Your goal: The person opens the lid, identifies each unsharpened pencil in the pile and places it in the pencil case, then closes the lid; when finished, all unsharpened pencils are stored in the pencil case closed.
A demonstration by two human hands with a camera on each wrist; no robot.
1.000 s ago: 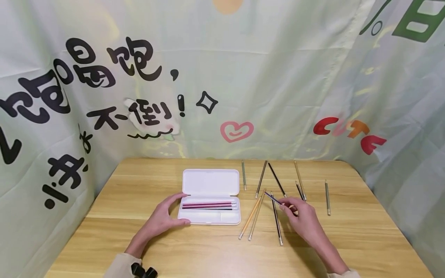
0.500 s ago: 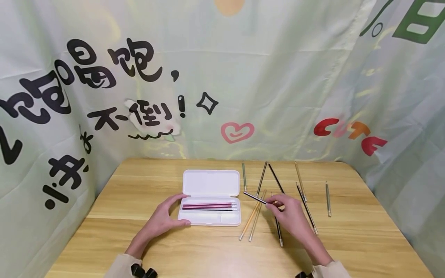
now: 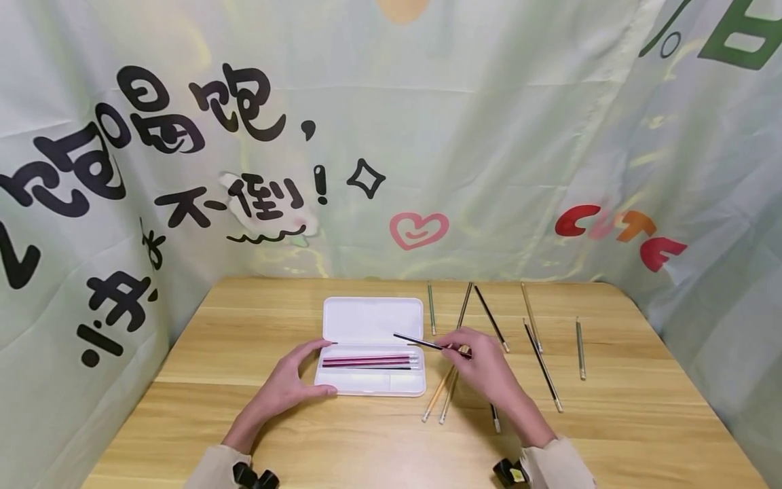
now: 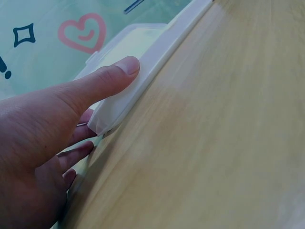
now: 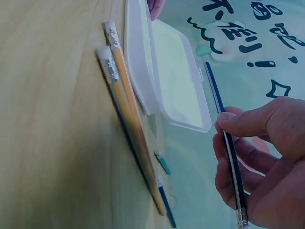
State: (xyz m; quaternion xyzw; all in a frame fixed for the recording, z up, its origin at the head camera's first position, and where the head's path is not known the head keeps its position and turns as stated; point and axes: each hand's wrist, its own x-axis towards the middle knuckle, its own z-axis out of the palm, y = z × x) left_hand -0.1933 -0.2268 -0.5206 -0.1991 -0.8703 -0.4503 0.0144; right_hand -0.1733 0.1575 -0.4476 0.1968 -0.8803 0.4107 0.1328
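A white pencil case (image 3: 357, 384) lies open on the table, its lid (image 3: 373, 319) tilted back. Several purple-red pencils (image 3: 366, 361) and a dark one rest inside. My left hand (image 3: 284, 387) holds the case's left end, thumb (image 4: 121, 71) on the front wall and fingers at the back. Between thumb and fingers, my right hand (image 3: 482, 367) pinches a dark striped pencil (image 5: 228, 143) above the table; its far end reaches over the case's right side. In the right wrist view the pencil's metal eraser band shows near the palm.
Two yellowish pencils (image 3: 435, 397) lie just right of the case, partly under my right hand. Farther right and back lie black pencils (image 3: 542, 367), a green one (image 3: 432, 309), a tan one (image 3: 529, 309) and a grey-green one (image 3: 580, 348). A printed curtain (image 3: 489, 149) stands behind the table.
My right hand has carried the dark pencil leftward from among the loose pencils to the case's right side. The left hand has stayed on the case.
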